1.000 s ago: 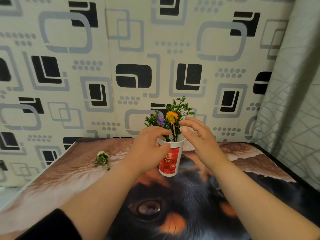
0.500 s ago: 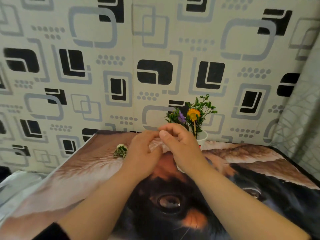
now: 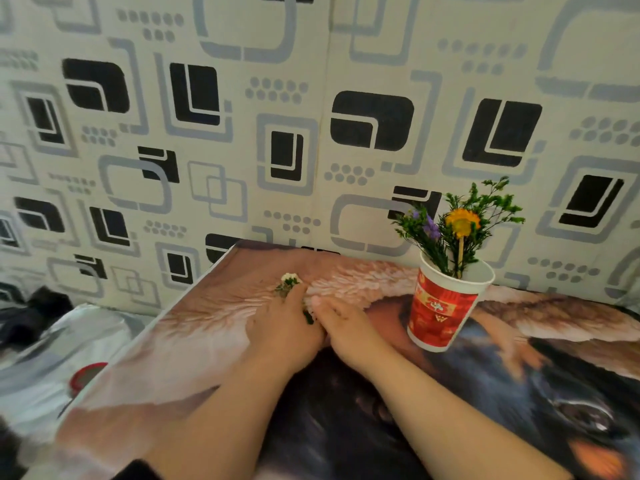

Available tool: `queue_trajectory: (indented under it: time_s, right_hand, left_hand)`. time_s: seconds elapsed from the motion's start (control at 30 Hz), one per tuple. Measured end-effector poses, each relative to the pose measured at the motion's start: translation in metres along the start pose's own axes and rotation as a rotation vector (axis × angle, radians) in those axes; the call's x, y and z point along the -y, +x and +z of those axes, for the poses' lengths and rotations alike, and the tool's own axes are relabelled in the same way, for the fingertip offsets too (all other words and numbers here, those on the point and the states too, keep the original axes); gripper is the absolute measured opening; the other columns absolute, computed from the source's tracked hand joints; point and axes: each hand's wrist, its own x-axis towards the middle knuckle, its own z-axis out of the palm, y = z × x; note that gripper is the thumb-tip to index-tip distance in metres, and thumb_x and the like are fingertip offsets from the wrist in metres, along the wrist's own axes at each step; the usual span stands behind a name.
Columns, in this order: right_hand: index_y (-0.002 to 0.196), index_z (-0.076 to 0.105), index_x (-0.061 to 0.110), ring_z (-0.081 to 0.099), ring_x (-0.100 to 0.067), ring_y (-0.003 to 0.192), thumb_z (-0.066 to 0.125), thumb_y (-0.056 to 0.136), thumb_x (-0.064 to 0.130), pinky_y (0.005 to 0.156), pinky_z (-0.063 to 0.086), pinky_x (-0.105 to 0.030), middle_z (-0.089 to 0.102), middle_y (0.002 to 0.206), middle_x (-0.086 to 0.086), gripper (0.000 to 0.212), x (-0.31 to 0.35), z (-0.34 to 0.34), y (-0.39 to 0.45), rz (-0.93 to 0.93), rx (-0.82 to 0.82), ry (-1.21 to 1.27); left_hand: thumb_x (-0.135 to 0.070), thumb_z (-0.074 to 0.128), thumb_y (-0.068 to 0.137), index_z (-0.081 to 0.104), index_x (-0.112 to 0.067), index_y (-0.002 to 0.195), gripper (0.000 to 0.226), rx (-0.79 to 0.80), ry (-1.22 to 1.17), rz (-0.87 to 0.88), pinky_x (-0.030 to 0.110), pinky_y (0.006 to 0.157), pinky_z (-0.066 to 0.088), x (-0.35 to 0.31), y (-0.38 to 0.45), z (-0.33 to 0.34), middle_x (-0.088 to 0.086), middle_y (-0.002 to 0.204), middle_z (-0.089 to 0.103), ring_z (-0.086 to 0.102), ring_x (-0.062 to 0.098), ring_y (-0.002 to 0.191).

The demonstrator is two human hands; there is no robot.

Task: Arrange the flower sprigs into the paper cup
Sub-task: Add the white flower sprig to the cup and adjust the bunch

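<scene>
Both hands [image 3: 287, 327] [image 3: 341, 323] pressing on a white sprig [image 3: 290, 283] on the worktop [image 3: 207, 323], finger closure unclear | paper cup [image 3: 441, 310] standing at three o'clock, holding flower sprigs [image 3: 457, 226]

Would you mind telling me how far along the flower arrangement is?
Done: the paper cup already holds a yellow flower, purple sprig and greenery. In hand: both hands are on the white sprig lying on the table. Left: lifting it into the cup.
</scene>
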Motion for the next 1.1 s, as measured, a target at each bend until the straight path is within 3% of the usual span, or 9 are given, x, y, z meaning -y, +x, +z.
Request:
queue_trajectory:
  time_s: [0.13,0.3,0.4,0.5,0.57,0.7,0.83,0.93,1.1]
  right_hand:
    - [0.093,0.064,0.021,0.057,-0.005,0.089,0.039,0.086,0.046,0.078,0.041,-0.015,0.063,0.093,0.008,0.036,-0.006,0.003,0.000,-0.035,0.012,0.026]
    - [0.086,0.062,0.030,0.059,0.006,0.072,0.041,0.088,0.041,0.067,0.044,-0.009,0.064,0.086,0.007,0.024,-0.003,0.000,-0.007,-0.069,0.015,0.147]
    - [0.089,0.063,0.030,0.059,0.002,0.083,0.044,0.087,0.038,0.075,0.044,-0.013,0.065,0.091,0.009,0.021,0.000,-0.003,-0.007,-0.059,-0.042,0.192]
    - [0.085,0.064,0.028,0.056,0.011,0.072,0.048,0.086,0.035,0.065,0.043,-0.007,0.064,0.089,0.013,0.018,0.007,-0.009,-0.010,-0.023,-0.118,0.315]
    - [0.095,0.065,0.027,0.056,0.009,0.080,0.049,0.082,0.042,0.066,0.044,-0.013,0.065,0.097,0.013,0.025,0.012,-0.017,-0.012,0.006,-0.130,0.376]
    - [0.099,0.065,0.038,0.055,0.001,0.089,0.047,0.072,0.053,0.073,0.040,-0.028,0.067,0.101,0.020,0.035,0.024,-0.031,-0.020,-0.026,-0.086,0.449]
    - [0.105,0.064,0.036,0.058,-0.013,0.105,0.050,0.071,0.055,0.088,0.043,-0.045,0.066,0.114,0.009,0.041,0.035,-0.044,-0.028,-0.094,-0.017,0.538]
    - [0.107,0.064,0.028,0.062,-0.006,0.096,0.052,0.075,0.047,0.076,0.049,-0.027,0.070,0.104,0.009,0.039,0.047,-0.057,-0.036,-0.152,0.012,0.640]
    - [0.104,0.065,0.024,0.061,0.002,0.093,0.050,0.078,0.040,0.076,0.047,-0.017,0.071,0.095,0.016,0.034,0.064,-0.083,-0.052,-0.221,-0.076,0.495]
  left_hand:
    - [-0.040,0.042,0.071,0.052,-0.037,0.101,0.032,-0.021,-0.005,0.063,0.048,0.090,0.040,-0.001,-0.002,0.000,0.002,0.108,0.065,0.054,0.031,0.106]
    - [-0.042,0.047,0.061,0.059,-0.032,0.107,0.049,0.011,-0.391,0.098,0.042,0.090,0.046,-0.003,-0.007,-0.005,-0.003,0.105,0.068,0.059,0.021,0.100]
    - [-0.034,0.056,0.072,0.055,-0.025,0.118,0.047,-0.029,-0.507,0.136,0.028,0.091,0.041,-0.007,-0.009,-0.002,-0.003,0.118,0.063,0.055,0.015,0.110]
    - [-0.032,0.060,0.076,0.054,-0.034,0.117,0.041,-0.045,-0.619,0.168,0.013,0.087,0.036,-0.009,-0.012,-0.003,-0.012,0.119,0.059,0.051,0.004,0.112]
    - [-0.029,0.061,0.077,0.053,-0.042,0.110,0.037,-0.062,-0.691,0.214,0.006,0.084,0.036,-0.011,-0.015,-0.007,-0.018,0.114,0.058,0.051,0.000,0.109]
    - [-0.018,0.061,0.078,0.057,-0.037,0.110,0.037,-0.098,-0.861,0.292,0.028,0.097,0.042,-0.020,-0.023,-0.019,-0.010,0.117,0.063,0.055,0.005,0.112]
    - [-0.008,0.058,0.077,0.064,-0.027,0.100,0.031,-0.054,-1.090,0.400,0.022,0.085,0.050,-0.036,-0.032,-0.028,-0.007,0.102,0.070,0.062,0.007,0.099]
    - [0.001,0.054,0.079,0.067,-0.025,0.090,0.032,-0.034,-1.211,0.413,0.016,0.072,0.049,-0.047,-0.035,-0.032,-0.013,0.086,0.072,0.064,0.004,0.086]
    - [-0.010,0.053,0.070,0.069,-0.023,0.083,0.025,0.086,-1.314,0.455,0.018,0.073,0.050,-0.070,-0.038,-0.035,-0.009,0.082,0.074,0.066,0.008,0.086]
